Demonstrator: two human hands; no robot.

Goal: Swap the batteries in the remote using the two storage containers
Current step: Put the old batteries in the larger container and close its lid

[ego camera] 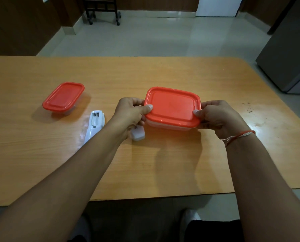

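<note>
A clear container with a red lid (172,106) is at the table's middle, held at both short ends. My left hand (131,114) grips its left end, thumb on the lid's edge. My right hand (215,116) grips the right end the same way. A white remote (95,125) lies face down to the left, its battery bay open and empty. The white battery cover (138,135) lies under my left wrist. A second red-lidded container (63,98) stands closed at the far left. No batteries are visible.
The wooden table (145,163) has a rounded far right corner and a near edge close to my legs. A grey cabinet (288,49) stands off the right side. A wheeled dark frame (102,11) stands on the tiled floor beyond.
</note>
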